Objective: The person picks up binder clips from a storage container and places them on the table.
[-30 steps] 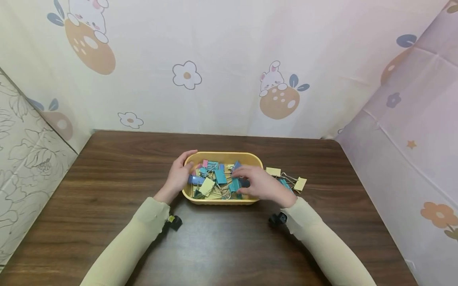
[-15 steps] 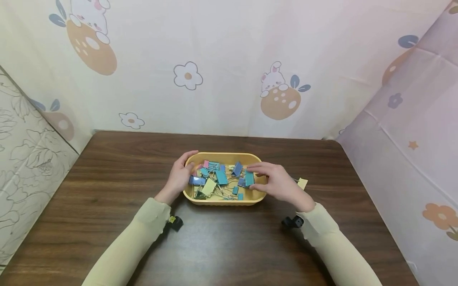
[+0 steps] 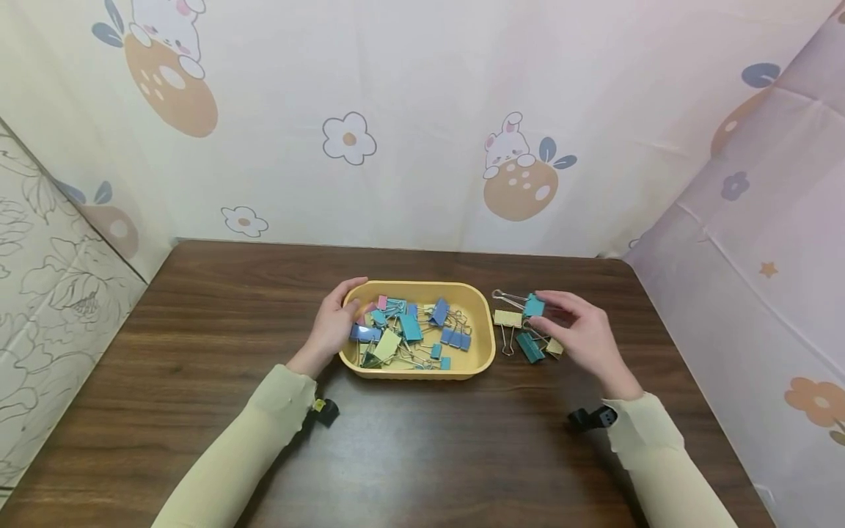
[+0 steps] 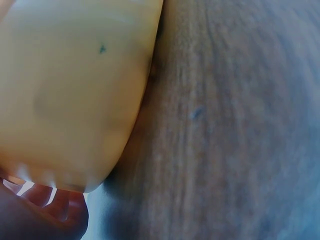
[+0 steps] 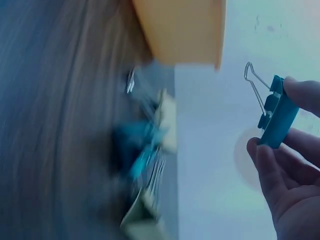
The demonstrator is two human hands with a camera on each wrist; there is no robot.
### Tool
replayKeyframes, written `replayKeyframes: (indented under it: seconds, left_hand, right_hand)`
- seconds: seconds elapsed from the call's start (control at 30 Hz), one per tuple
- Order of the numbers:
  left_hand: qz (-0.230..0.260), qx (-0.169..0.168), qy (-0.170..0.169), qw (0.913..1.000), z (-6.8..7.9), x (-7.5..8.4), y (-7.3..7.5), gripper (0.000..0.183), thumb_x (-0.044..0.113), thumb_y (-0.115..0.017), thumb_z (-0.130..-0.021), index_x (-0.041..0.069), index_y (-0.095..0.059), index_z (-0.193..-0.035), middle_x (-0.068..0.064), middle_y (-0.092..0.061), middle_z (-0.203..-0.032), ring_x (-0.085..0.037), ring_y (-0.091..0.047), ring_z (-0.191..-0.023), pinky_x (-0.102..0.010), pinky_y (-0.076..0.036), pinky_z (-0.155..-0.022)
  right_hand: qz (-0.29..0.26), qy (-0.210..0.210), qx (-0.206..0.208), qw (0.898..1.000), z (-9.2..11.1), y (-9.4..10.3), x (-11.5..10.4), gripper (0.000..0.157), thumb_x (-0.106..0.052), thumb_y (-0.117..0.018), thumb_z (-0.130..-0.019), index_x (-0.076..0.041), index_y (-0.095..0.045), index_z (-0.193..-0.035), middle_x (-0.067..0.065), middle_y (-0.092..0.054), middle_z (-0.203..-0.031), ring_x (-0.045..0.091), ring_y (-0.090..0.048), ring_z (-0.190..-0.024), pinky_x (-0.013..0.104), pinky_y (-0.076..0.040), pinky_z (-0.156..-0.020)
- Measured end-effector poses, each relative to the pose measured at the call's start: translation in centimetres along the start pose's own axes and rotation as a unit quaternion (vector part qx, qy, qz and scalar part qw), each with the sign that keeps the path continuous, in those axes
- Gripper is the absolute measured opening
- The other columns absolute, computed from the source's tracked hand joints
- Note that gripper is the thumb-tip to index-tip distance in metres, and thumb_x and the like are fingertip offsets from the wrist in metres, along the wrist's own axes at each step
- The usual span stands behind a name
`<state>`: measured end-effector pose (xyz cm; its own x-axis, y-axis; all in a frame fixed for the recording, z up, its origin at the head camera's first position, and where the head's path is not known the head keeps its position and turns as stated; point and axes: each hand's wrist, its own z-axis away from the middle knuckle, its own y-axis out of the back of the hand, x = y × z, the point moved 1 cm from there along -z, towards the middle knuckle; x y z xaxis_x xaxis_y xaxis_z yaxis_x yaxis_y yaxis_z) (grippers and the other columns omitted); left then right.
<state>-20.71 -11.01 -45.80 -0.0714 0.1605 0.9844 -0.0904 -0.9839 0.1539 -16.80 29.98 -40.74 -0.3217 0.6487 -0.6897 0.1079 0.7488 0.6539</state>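
A yellow plastic basket (image 3: 486,323) holding several coloured binder clips stands mid-table in the head view. At its left end my left hand (image 3: 332,323) grips the rim, thumb over the inner side and fingers along the outside. In the left wrist view the fingers curl by the basket's wall (image 4: 75,100). My right hand (image 3: 587,334) is right of the basket, pinching a large teal binder clip (image 5: 280,120) by its ends between thumb and fingers, its wire handle pointing away from the palm. Below that clip lie a yellow binder clip (image 3: 507,318) and a dark teal binder clip (image 3: 530,347).
Another yellow binder clip (image 3: 554,347) lies by the right hand, partly covered by it. In the basket are blue clips (image 3: 455,339), a teal clip (image 3: 410,328) and a yellow clip (image 3: 386,346). A patterned cloth (image 3: 422,147) hangs behind the wooden table (image 3: 409,455).
My right hand has reached into the basket, taken hold of the teal binder clip and carried it right, out over the loose clips. The left hand has stayed on the basket's rim.
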Motion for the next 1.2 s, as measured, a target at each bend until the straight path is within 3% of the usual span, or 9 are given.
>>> replayKeyframes:
  seconds: [0.2,0.4,0.53,0.73,0.93,1.2]
  left_hand:
    - [-0.003,-0.002,-0.002,1.0,0.0,0.0,0.0,0.042,0.008,-0.041,-0.106,0.017,-0.048,-0.146,-0.012,-0.057,-0.126,-0.025,-0.056,-0.073,-0.029,-0.048,-0.062]
    - [-0.001,-0.001,-0.003,1.0,0.0,0.0,0.0,0.042,0.008,-0.04,-0.106,0.017,-0.048,-0.146,-0.012,-0.056,-0.127,-0.024,-0.056,-0.072,-0.028,-0.047,-0.062]
    - [-0.001,0.001,0.0,1.0,0.1,0.0,0.0,0.041,0.008,-0.041,-0.106,0.02,-0.05,-0.144,-0.011,-0.056,-0.127,-0.022,-0.055,-0.071,-0.028,-0.047,-0.062]
    - [0.001,0.0,0.001,1.0,0.1,0.0,-0.1,0.041,0.008,-0.041,-0.106,0.021,-0.05,-0.143,-0.011,-0.056,-0.126,-0.023,-0.057,-0.073,-0.028,-0.047,-0.062]
    - [0.001,0.004,-0.009,0.9999,-0.1,-0.1,-0.2,0.041,0.006,-0.04,-0.105,0.017,-0.05,-0.144,-0.013,-0.057,-0.129,-0.023,-0.064,-0.085,-0.027,-0.048,-0.066]
    - [0.004,0.003,-0.009,1.0,0.0,0.1,-0.1,0.042,0.006,-0.04,-0.105,0.016,-0.049,-0.145,-0.018,-0.059,-0.112,-0.023,-0.056,-0.068,-0.03,-0.047,-0.062]
  right_hand:
    - [0.063,-0.063,-0.016,0.996,0.5,1.0,2.5,0.044,-0.026,-0.076,-0.09,-0.005,-0.066,-0.127,0.014,-0.066,-0.12,0.026,-0.066,-0.099,0.012,-0.047,-0.074]
    - [0.118,-0.069,-0.032,0.99,0.5,0.9,3.8,0.036,-0.022,-0.075,-0.09,-0.002,-0.066,-0.119,0.019,-0.064,-0.118,0.034,-0.064,-0.099,0.048,-0.05,-0.082]
    - [0.127,-0.075,-0.043,0.988,0.3,0.7,4.4,0.027,-0.018,-0.075,-0.09,-0.002,-0.068,-0.111,0.02,-0.062,-0.124,0.038,-0.06,-0.106,0.056,-0.046,-0.087]
    - [0.143,-0.08,-0.078,0.983,0.1,0.4,5.4,0.028,-0.016,-0.073,-0.091,0.0,-0.068,-0.114,0.024,-0.056,-0.133,0.044,-0.052,-0.12,0.061,-0.039,-0.097]
    - [0.142,-0.087,-0.103,0.981,0.0,0.4,5.9,0.032,-0.015,-0.071,-0.093,0.003,-0.067,-0.119,0.024,-0.054,-0.136,0.045,-0.056,-0.116,0.06,-0.041,-0.096]
    - [0.153,-0.082,-0.117,0.978,-0.2,0.4,5.8,0.035,-0.013,-0.067,-0.095,0.006,-0.064,-0.124,0.026,-0.05,-0.14,0.047,-0.051,-0.122,0.061,-0.038,-0.099]
